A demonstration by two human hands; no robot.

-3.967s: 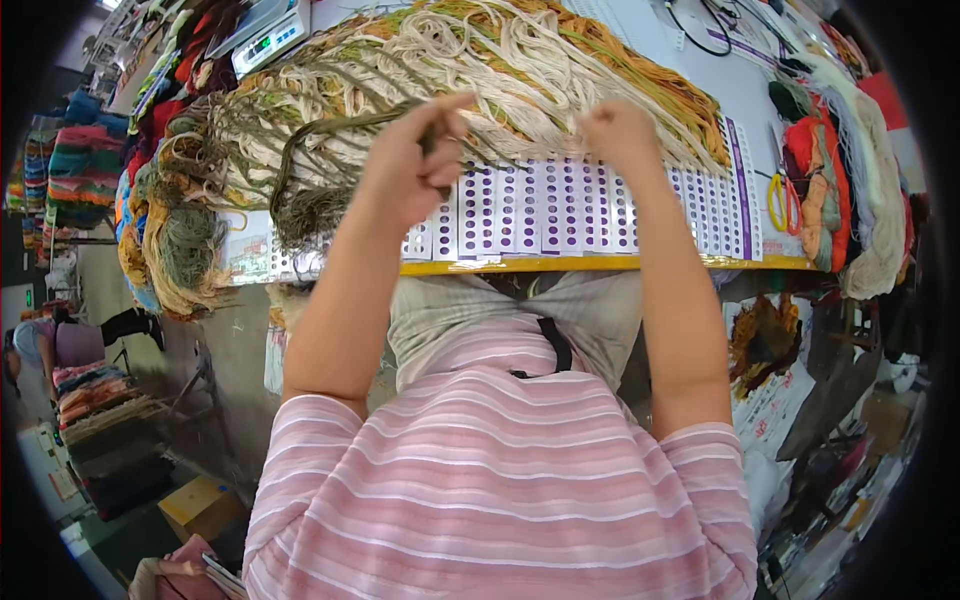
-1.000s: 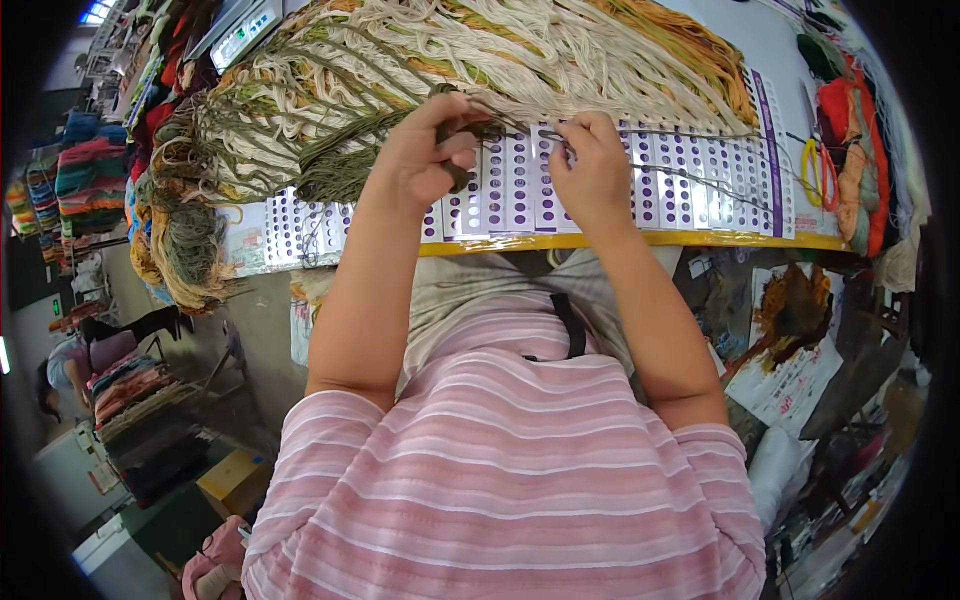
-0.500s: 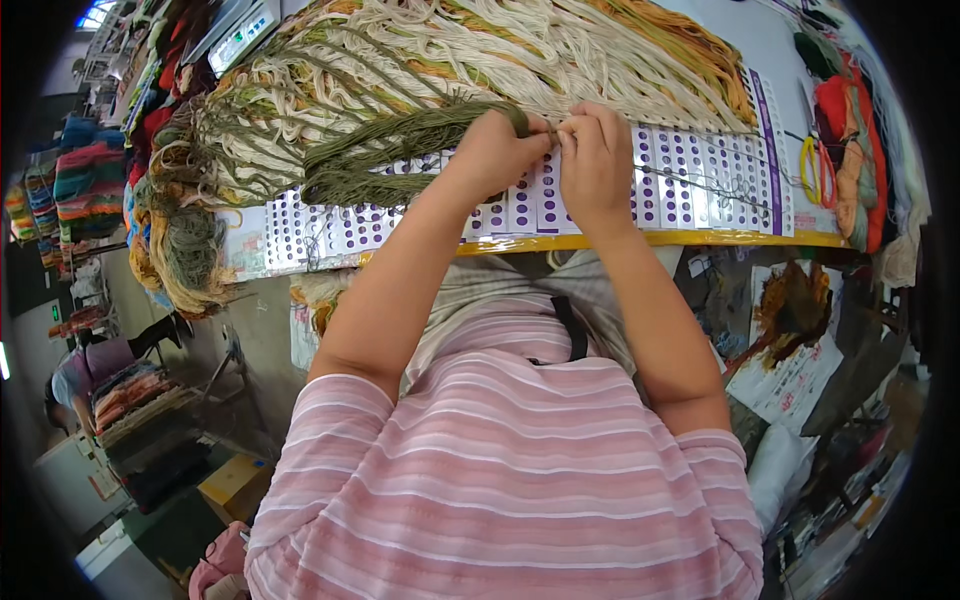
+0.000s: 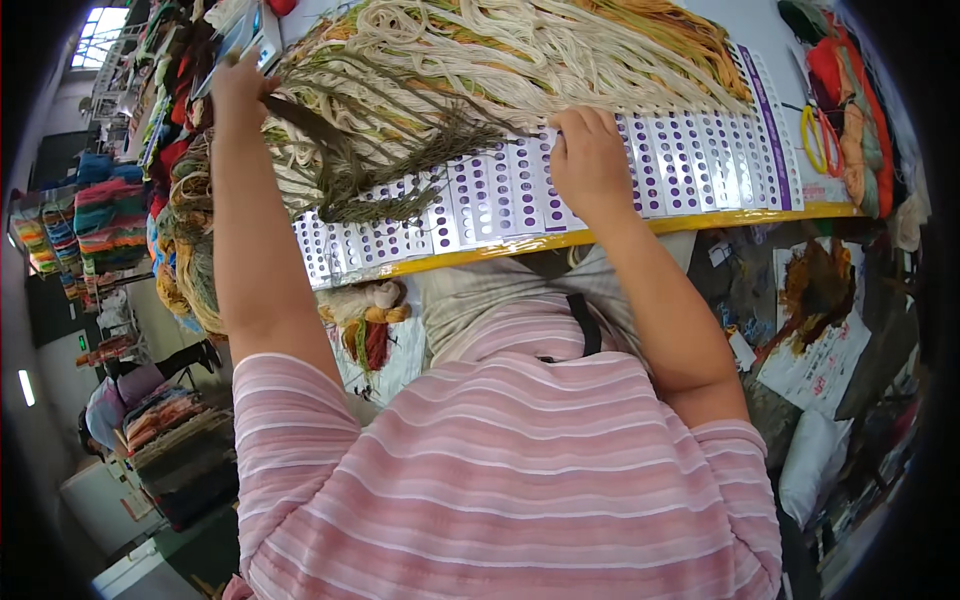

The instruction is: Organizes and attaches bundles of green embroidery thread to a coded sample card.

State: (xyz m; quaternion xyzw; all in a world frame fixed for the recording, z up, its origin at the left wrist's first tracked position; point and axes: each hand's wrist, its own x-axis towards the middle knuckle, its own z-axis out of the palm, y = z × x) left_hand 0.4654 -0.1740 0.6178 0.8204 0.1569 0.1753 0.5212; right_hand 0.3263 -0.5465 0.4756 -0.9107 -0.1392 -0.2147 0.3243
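Note:
My left hand [image 4: 240,92] is stretched to the far left, fingers closed on one end of a hank of olive-green yarn [image 4: 340,165]. The hank trails from it across cream yarn strands [image 4: 490,60] and down onto a white card with rows of purple-ringed holes [image 4: 500,195]. My right hand [image 4: 592,165] stays over the card's far edge, its fingers pinched at the yarn ends there. The olive strand reaches toward these fingertips; the exact grip is hidden behind the knuckles.
Scissors with yellow and red handles [image 4: 822,140] lie at the right beside red and peach yarn hanks [image 4: 852,130]. Yellow tape [image 4: 560,241] runs along the table's near edge. More yarn bundles [image 4: 195,230] hang at the left. Another person [image 4: 105,405] is farther off, left.
My left hand has moved from beside the right hand to the far left, drawing the olive yarn along and stretching the hank. My right hand has stayed nearly in place.

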